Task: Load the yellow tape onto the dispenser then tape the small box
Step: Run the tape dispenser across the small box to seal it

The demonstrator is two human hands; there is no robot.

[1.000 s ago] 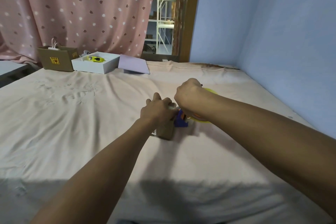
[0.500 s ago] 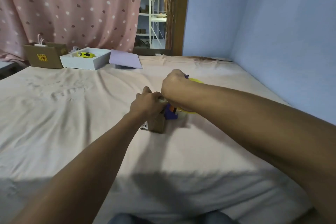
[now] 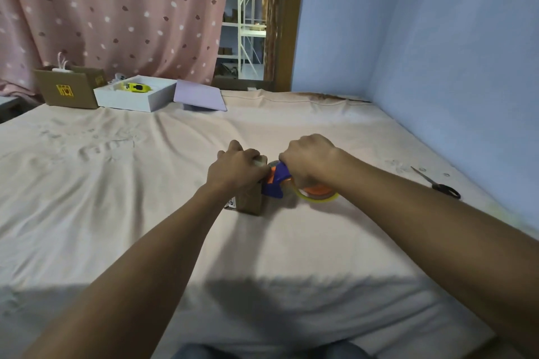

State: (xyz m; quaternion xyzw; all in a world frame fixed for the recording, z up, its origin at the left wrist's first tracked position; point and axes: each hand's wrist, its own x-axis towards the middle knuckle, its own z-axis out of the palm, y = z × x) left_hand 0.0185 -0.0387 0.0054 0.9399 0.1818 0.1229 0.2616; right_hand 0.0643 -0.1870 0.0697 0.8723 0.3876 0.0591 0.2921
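Scissors (image 3: 442, 184) lie right of hands, well apart from box (image 3: 250, 198).

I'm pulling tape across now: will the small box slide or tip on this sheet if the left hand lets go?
Probably. The small box looks light, stands taller than wide, and sits on soft, wrinkled bedding. The dispenser presses its upper edge, so it would likely tip or skid without the left hand.

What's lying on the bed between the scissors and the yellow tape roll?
Nothing but bare sheet, apart from the person's right forearm crossing above it. The head view shows the scissors near the wall and the yellow tape roll under the right hand.
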